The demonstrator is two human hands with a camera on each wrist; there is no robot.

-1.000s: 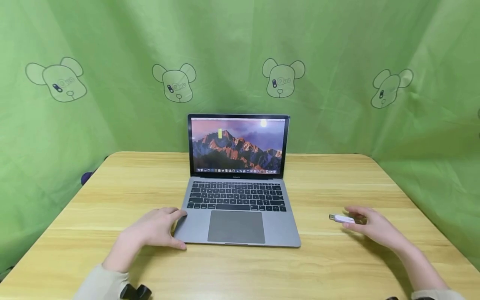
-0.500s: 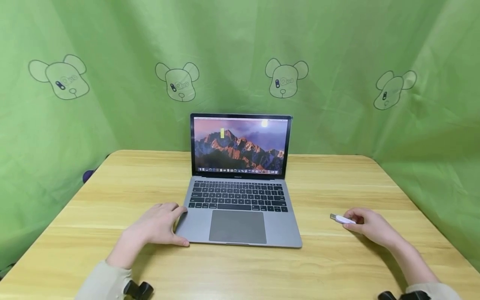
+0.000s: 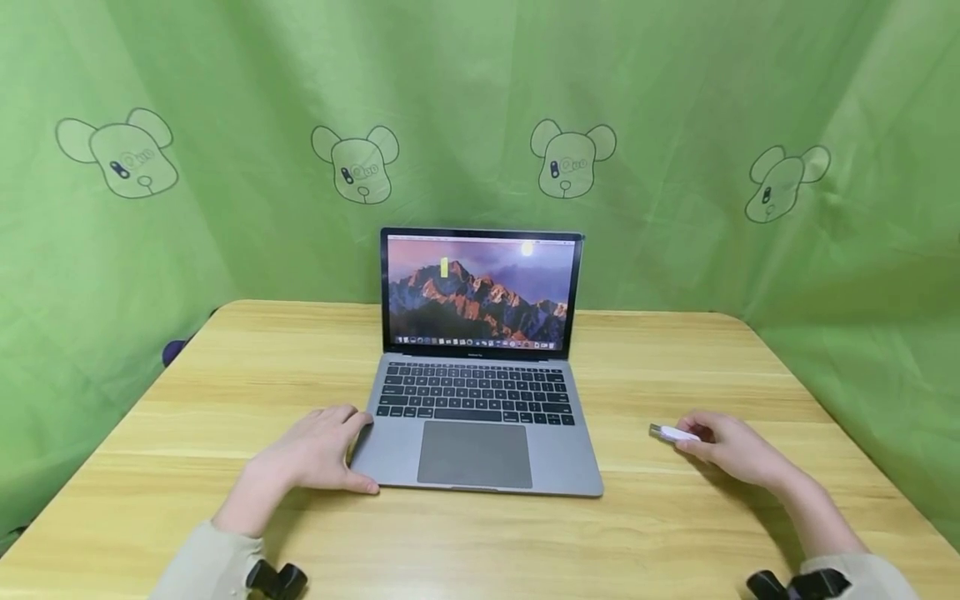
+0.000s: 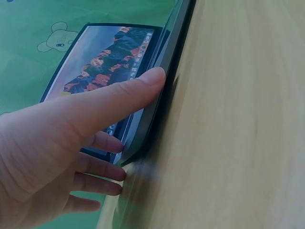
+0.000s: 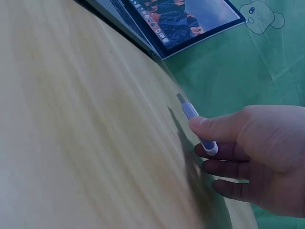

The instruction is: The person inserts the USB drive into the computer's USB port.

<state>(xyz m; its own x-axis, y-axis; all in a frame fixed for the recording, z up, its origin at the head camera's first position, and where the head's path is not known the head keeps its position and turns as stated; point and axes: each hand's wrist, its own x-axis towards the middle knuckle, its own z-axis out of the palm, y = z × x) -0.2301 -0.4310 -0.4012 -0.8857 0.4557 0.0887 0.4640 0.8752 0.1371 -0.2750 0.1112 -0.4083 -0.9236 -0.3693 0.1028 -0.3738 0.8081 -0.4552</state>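
Observation:
An open grey laptop (image 3: 474, 450) stands on the wooden table, its lit screen showing mountains. At its front left corner, my left hand (image 3: 315, 454) holds the base, with the thumb along the front edge and the fingers at the left side. In the left wrist view, that thumb (image 4: 153, 76) presses on the front edge. To the right of the laptop, my right hand (image 3: 731, 450) pinches a white and purple USB stick (image 3: 678, 435) between thumb and fingers. Its metal plug (image 5: 180, 98) points away from the hand, towards the laptop, with a shadow on the table below.
The wooden table (image 3: 225, 400) has rounded far corners and reaches close to a green curtain (image 3: 480, 67) printed with mouse heads. Black devices (image 3: 277, 579) are strapped at both wrists. A dark purple object (image 3: 173, 352) shows past the table's left edge.
My right fingers have closed more tightly on the USB stick, and the hand has shifted slightly left towards the laptop with it. My left hand stays at the laptop's corner.

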